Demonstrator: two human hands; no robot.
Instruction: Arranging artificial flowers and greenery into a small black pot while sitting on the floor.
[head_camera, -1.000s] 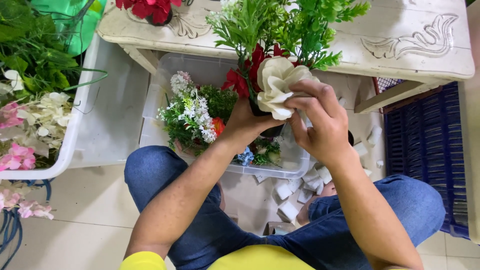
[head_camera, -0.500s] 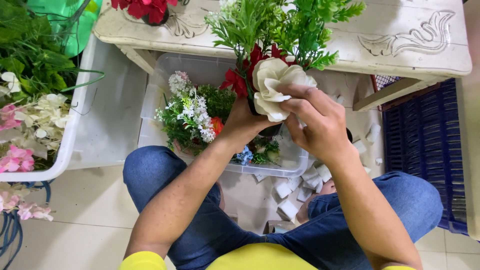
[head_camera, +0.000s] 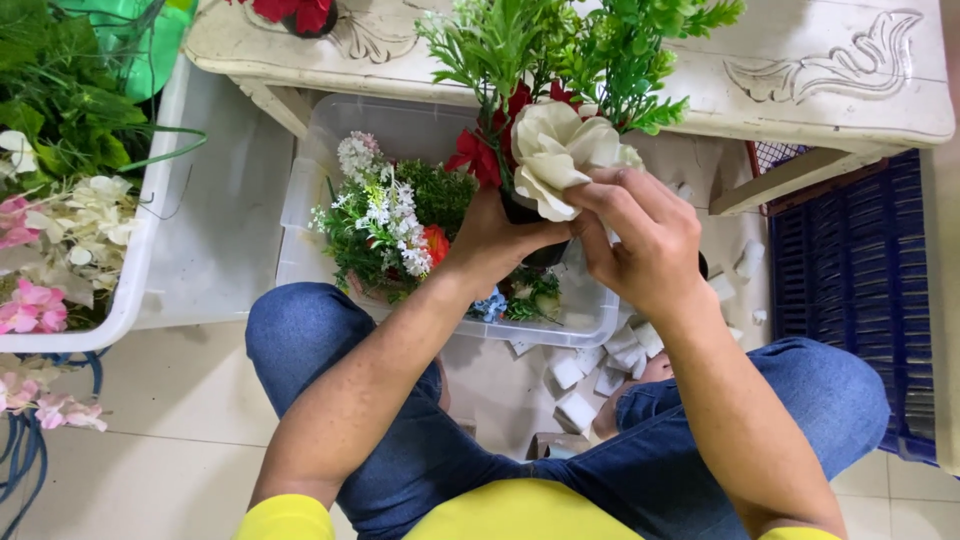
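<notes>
Head view: left hand (head_camera: 497, 240) clamped round a dark pot (head_camera: 524, 212) over the clear bin (head_camera: 300, 190); right hand (head_camera: 640, 240) pinches a cream flower (head_camera: 555, 160) at the pot's top. A loosened left grip would likely tip the arrangement; a hard pinch could crush petals.

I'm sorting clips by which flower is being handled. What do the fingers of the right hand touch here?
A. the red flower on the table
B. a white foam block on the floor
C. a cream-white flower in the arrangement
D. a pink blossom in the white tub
C: the right hand has its fingers on the cream-white flower, while the left hand grips the dark pot beneath it.
</notes>
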